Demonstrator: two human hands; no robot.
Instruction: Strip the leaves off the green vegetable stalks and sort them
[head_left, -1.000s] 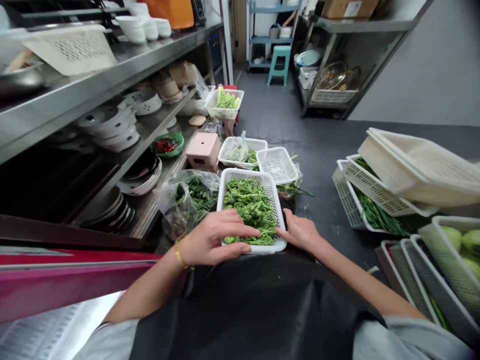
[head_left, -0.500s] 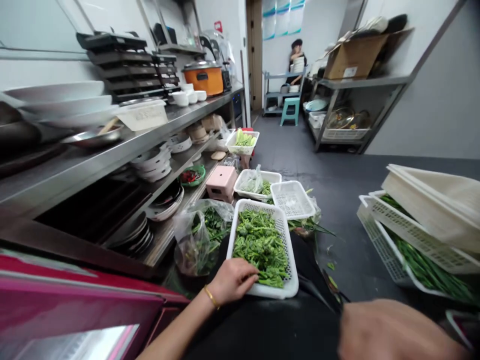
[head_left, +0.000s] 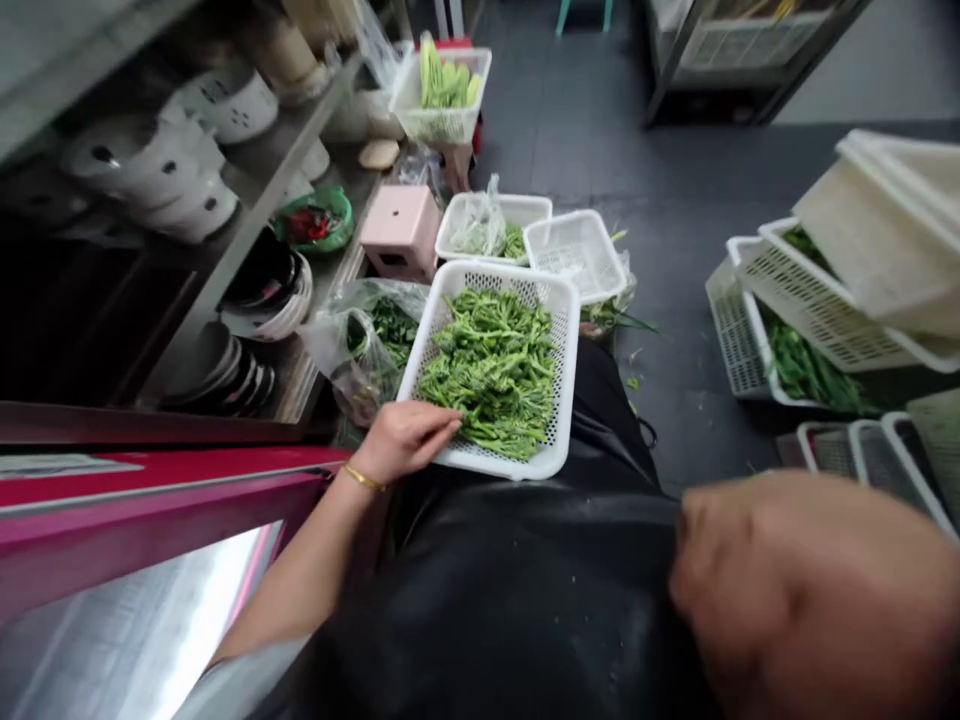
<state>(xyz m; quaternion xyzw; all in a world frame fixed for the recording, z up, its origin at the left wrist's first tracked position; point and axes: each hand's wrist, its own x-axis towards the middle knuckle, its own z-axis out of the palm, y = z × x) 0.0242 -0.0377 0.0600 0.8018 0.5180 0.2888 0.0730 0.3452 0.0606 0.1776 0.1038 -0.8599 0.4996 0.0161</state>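
On my lap rests a white plastic basket with perforated sides, filled with cut green vegetable stems that have small buds. My left hand, with a gold bracelet at its wrist, reaches over the basket's near left corner. Its thumb and fingers are pressed together at the edge of the stems; whatever may be between them is too small to make out. Raised close to the camera at the lower right is my right hand, curled and badly blurred, away from the basket. Its fingertips do not show.
A clear plastic bag of leafy greens stands left of the basket, below a pink stool. Beyond are a white empty basket and a white tub. Stacked crates with greens stand right; a shelf with dishes is left.
The view has tipped downward, so the basket and floor appear higher. My left hand stays at the basket's near left corner. My right hand has come higher and looks larger in view.
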